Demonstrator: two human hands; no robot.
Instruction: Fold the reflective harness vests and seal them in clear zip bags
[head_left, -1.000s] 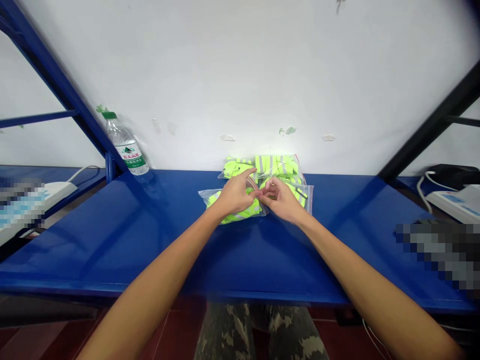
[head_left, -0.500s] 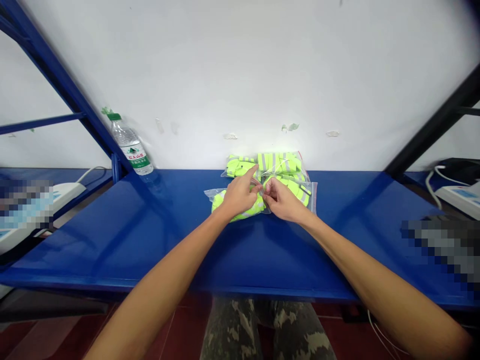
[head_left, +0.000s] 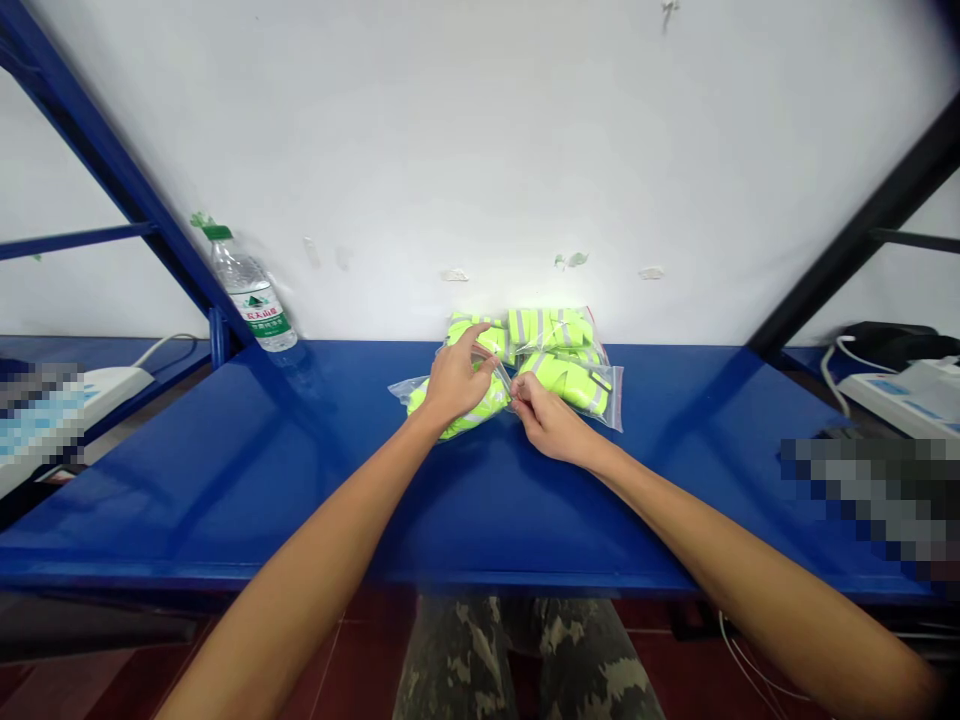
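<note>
Several clear zip bags hold folded neon-yellow reflective vests with grey stripes, lying in a heap on the blue shelf top (head_left: 225, 480). One bag (head_left: 491, 403) lies under my left hand (head_left: 454, 382), whose thumb and fingers seem to pinch its thin plastic edge. My right hand (head_left: 544, 418) pinches clear film at the near edge of another bag (head_left: 570, 385). A third bag (head_left: 547, 328) lies behind them, against the wall.
A plastic water bottle (head_left: 251, 290) with a green cap stands at the back left against the white wall. Blue and black shelf uprights rise on either side. White power strips (head_left: 904, 395) sit on lower shelves, with cables. Camouflage trousers show below the shelf's front edge.
My hands have drawn apart from their close position at the middle of the bags. The right hand has moved nearer to me, and the plastic between the hands is stretched wider.
</note>
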